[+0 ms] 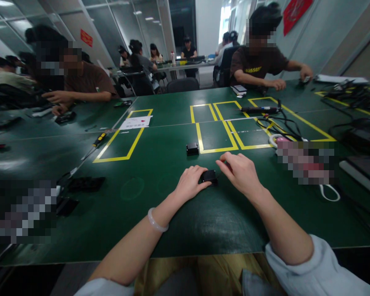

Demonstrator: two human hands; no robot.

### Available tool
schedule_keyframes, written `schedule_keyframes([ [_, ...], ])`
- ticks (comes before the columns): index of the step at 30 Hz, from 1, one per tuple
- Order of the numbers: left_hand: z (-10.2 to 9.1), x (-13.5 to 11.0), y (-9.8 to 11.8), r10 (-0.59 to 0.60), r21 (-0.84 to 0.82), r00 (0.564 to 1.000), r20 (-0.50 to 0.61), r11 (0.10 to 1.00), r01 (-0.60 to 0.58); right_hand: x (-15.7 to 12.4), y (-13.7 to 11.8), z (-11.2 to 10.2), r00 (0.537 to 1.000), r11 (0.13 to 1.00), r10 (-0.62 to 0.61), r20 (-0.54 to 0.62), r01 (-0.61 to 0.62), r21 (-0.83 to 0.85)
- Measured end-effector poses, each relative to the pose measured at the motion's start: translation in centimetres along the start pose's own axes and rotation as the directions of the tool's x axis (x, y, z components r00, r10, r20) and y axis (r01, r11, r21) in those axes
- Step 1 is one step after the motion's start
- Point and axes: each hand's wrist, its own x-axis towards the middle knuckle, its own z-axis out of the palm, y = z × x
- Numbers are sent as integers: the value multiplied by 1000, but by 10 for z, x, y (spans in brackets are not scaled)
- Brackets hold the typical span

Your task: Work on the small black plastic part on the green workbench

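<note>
My left hand (191, 183) rests on the green table (160, 213) with its fingers curled round the left side of a small black box-shaped part (209, 176). My right hand (239, 170) is just to the right of that part, fingers bent and pinched together near its top edge; what they pinch is too small to make out. A second small black part (192, 149) lies alone farther back, beside a yellow taped rectangle (216, 137). A pale bangle (156, 222) sits on my left wrist.
A screwdriver with a yellow-black handle (97, 142) and black parts (85, 183) lie at the left. A white card (135, 122) sits in another taped rectangle. Cables (279, 123) and a black tool (259, 110) lie at the right. Other people work at the far edges.
</note>
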Motion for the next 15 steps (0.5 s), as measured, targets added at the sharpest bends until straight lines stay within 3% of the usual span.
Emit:
schedule_keyframes([
  [6,0,0,0,-3,-2,1000,4,1000,3,0,2,3,999,999,38,-15,-38,-9],
  [15,0,0,-1,9,16,1000,-5,1000,-9,1,0,0,1000,1000,2,-14,-2,30],
])
